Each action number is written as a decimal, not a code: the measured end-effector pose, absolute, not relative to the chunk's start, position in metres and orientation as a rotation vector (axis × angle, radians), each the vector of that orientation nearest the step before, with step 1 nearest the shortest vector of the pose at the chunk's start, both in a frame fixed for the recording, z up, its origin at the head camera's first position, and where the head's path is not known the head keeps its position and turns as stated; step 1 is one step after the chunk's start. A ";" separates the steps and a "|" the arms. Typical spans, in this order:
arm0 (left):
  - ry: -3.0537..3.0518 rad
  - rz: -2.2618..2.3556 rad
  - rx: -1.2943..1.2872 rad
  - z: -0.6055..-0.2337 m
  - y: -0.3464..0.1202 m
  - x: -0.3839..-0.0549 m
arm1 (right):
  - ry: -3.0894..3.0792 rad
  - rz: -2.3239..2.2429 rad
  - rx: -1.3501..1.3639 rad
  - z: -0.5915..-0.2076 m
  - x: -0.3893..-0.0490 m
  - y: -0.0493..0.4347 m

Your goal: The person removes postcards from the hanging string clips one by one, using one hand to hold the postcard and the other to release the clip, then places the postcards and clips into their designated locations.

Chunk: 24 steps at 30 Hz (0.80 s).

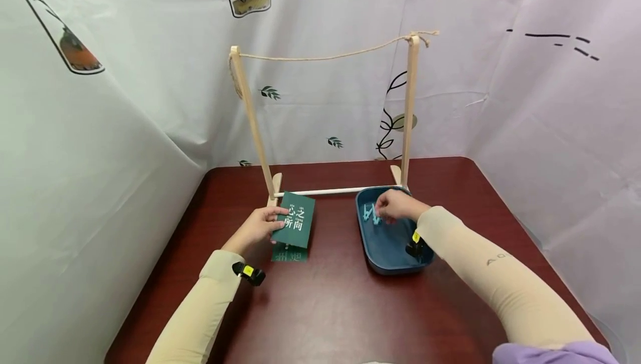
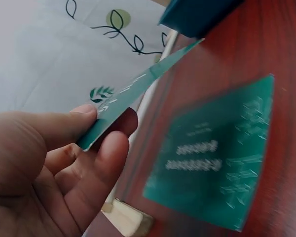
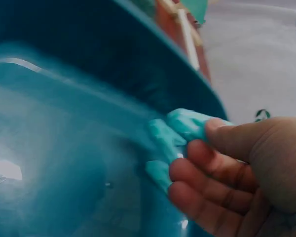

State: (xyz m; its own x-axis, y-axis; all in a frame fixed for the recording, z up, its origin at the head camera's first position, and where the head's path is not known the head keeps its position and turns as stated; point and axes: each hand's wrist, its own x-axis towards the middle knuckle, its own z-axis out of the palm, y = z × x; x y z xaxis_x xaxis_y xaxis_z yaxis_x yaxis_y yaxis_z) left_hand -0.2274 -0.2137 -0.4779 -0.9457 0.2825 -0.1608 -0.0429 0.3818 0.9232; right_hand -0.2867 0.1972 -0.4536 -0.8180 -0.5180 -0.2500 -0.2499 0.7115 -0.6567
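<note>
My left hand [image 1: 255, 227] pinches a dark green card [image 1: 299, 220] with white characters, thumb on one face and fingers behind it. Below that card, a second green card [image 2: 212, 153] lies on the table. My right hand [image 1: 399, 206] reaches into a dark blue tray [image 1: 388, 247] towards its far end. There, thumb and forefinger pinch a turquoise clothes peg [image 3: 187, 123]. More turquoise pegs [image 3: 163, 140] lie right beside the fingertips, against the tray's wall. The curled fingers partly hide them.
A wooden rack stands at the back of the red-brown table [image 1: 320, 297]. A string [image 1: 320, 58] runs between its left post [image 1: 252, 113] and right post [image 1: 410, 97], and a white rod [image 1: 330, 191] joins them low down. White patterned cloth [image 1: 320, 113] hangs behind.
</note>
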 end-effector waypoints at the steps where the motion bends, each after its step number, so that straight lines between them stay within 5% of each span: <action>1: 2.370 1.544 0.217 -0.481 -0.215 -0.225 | 2.473 -0.844 -0.589 -0.456 -0.285 0.196; 24: 2.692 1.113 0.227 -0.506 -0.214 -0.209 | 2.472 -0.642 -0.570 -0.480 -0.282 0.184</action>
